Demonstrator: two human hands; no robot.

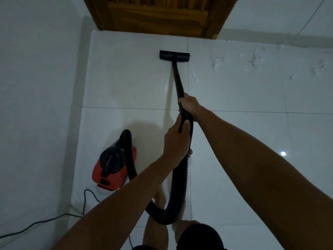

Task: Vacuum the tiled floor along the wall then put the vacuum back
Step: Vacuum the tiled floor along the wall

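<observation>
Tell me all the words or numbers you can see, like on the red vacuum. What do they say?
None can be read.
The red vacuum: a dark patch on its near end could be a label, but it is too small and blurred to read.
The floor nozzle, wand and hose: plain black, no writing shows.
The wooden door and floor tiles: no signs or words.

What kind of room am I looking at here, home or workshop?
Most likely a room in a home: glossy white floor tiles, plain white walls, a wooden door ahead, and a small red canister vacuum being used with both hands.
</observation>
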